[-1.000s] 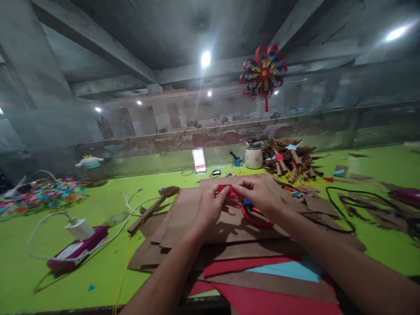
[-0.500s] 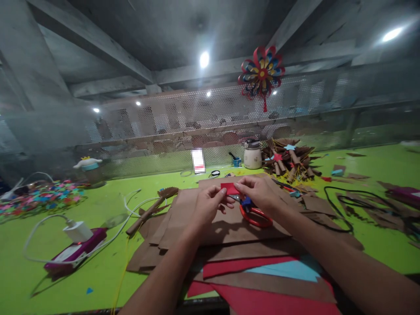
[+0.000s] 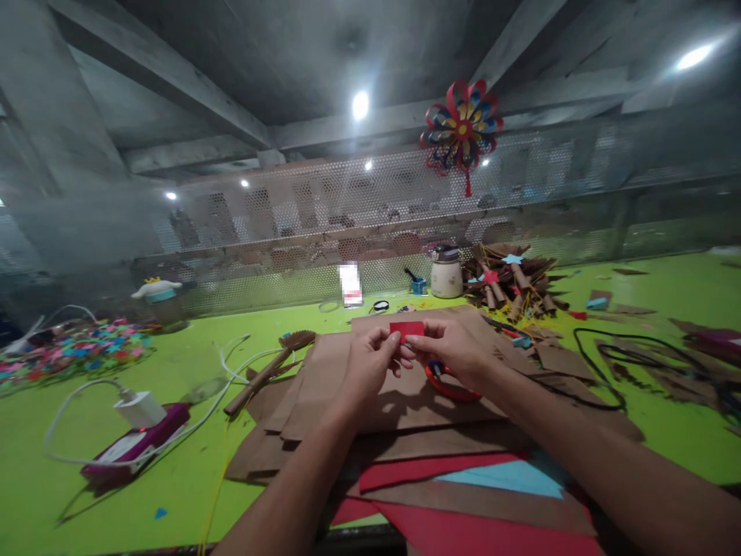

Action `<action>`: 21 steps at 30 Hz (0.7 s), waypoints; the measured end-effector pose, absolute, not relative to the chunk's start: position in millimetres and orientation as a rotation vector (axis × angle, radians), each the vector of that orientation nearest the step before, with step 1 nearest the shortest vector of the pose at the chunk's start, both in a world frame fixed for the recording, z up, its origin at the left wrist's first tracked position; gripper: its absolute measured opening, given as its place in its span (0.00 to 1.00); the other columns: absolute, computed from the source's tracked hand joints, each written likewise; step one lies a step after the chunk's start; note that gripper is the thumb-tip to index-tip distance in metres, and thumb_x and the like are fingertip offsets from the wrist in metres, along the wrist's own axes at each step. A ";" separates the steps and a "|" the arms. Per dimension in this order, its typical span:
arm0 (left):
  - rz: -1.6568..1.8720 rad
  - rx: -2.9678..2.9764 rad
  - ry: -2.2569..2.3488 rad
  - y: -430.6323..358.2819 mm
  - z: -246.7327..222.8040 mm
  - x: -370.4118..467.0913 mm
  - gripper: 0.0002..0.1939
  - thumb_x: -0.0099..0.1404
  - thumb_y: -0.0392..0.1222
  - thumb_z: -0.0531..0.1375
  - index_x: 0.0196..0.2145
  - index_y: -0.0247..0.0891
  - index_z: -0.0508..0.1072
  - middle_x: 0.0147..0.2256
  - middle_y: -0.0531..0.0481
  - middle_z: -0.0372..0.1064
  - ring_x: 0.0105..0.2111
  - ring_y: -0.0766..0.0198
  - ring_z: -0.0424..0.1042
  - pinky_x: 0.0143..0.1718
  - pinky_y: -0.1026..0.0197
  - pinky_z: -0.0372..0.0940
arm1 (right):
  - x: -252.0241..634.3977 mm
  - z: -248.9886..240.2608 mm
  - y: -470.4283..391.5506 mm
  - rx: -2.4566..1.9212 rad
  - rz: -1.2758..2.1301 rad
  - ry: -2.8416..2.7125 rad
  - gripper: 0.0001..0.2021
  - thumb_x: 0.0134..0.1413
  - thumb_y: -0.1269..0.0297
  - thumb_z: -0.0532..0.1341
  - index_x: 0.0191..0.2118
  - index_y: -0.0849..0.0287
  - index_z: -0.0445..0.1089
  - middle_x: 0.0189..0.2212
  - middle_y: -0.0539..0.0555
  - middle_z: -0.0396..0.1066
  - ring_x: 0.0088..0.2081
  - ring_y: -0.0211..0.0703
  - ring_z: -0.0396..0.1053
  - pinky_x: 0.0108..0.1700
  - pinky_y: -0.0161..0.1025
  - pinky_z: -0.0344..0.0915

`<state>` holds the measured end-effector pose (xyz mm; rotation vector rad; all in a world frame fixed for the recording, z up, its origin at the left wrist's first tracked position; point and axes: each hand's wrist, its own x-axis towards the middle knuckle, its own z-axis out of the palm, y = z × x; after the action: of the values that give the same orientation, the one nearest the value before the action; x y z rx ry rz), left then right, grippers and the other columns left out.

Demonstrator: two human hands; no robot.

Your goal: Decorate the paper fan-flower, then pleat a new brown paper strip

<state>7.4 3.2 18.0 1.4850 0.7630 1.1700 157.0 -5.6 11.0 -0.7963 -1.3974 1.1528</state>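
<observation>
A small piece of red paper [image 3: 407, 330] is pinched at both sides, held up above the brown paper sheets [image 3: 329, 378]. My left hand [image 3: 375, 359] grips its left edge between thumb and fingers. At its lower right, the thumb of my right hand [image 3: 455, 347] presses on it with the fingers behind. Orange-handled scissors [image 3: 455, 392] with a blue part are under my right hand; their blades are hidden from view. Red paper [image 3: 445, 467] and light blue paper [image 3: 509, 475] lie at the near edge of the stack.
A purple power strip [image 3: 139, 444] with a white plug and cable is at left, near colourful paper stars [image 3: 93, 347]. Rolled brown paper pieces [image 3: 521, 289] are heaped at the back right beside a white jar [image 3: 445, 276]. A black cable [image 3: 614, 371] curves at right.
My right thumb has moved down from the red paper's upper right corner to its lower right. The scissors' blades, partly visible before, are now covered by my hands.
</observation>
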 end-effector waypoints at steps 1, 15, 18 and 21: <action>1.158 1.492 0.769 3.5 18.3 6.8 0.13 0.55 0.48 0.60 0.27 0.35 0.65 0.23 0.49 0.69 0.22 0.67 0.68 0.20 0.66 0.58 | 157.0 11.3 -5.6 -0.802 1.147 -1.395 0.16 0.40 0.55 0.66 0.23 0.63 0.66 0.18 0.48 0.65 0.21 0.32 0.59 0.25 0.33 0.55; 1.143 1.590 0.818 4.7 16.6 6.4 0.11 0.55 0.46 0.61 0.25 0.36 0.69 0.21 0.52 0.66 0.19 0.69 0.63 0.19 0.67 0.54 | 159.7 10.7 -2.5 -0.828 1.241 -1.360 0.15 0.39 0.56 0.67 0.25 0.63 0.68 0.18 0.48 0.65 0.20 0.31 0.59 0.23 0.33 0.54; 1.168 1.596 0.852 5.3 17.1 5.5 0.10 0.55 0.45 0.61 0.24 0.35 0.69 0.20 0.51 0.67 0.19 0.69 0.62 0.19 0.67 0.53 | 162.5 11.9 -0.8 -0.882 1.259 -1.314 0.16 0.35 0.56 0.69 0.22 0.62 0.65 0.17 0.47 0.63 0.18 0.30 0.57 0.21 0.32 0.53; 1.187 1.577 0.861 5.4 18.3 4.7 0.10 0.54 0.45 0.62 0.22 0.35 0.69 0.20 0.50 0.68 0.18 0.69 0.62 0.20 0.66 0.53 | 164.6 13.0 0.6 -0.893 1.244 -1.308 0.18 0.34 0.54 0.69 0.20 0.62 0.63 0.16 0.46 0.63 0.18 0.30 0.56 0.20 0.32 0.53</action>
<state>4.7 5.4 18.3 1.5772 0.8609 1.1867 164.6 0.6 13.0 -0.8927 -1.3079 1.2436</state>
